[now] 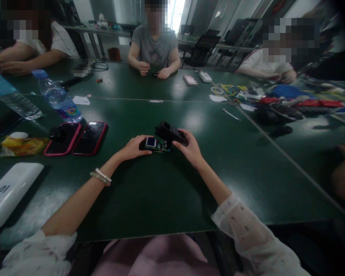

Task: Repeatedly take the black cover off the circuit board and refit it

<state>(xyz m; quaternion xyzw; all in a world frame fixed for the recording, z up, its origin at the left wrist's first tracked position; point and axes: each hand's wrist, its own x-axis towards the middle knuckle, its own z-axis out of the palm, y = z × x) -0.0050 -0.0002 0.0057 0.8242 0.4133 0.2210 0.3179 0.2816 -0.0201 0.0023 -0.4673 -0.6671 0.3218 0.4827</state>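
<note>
Over the middle of the green table (149, 191), my left hand (133, 148) grips a green circuit board (161, 146) by its left end, thumb and fingers closed on it. A small screen (151, 142) in a pale frame sits on that board. My right hand (191, 147) is closed on the right end of a black plastic casing (169, 133), tilted with an opening in its upper face. The casing lies just above and right of the board and partly overlaps it in view; whether the two touch I cannot tell.
Two phones (90, 138) in pink-red cases, water bottles (59, 97), a yellow packet (23, 145) and a white device (13, 191) lie left. A wrench (230, 114) and a heap of cables (293, 99) are to the right. Several people sit around the table, one person (155, 50) opposite.
</note>
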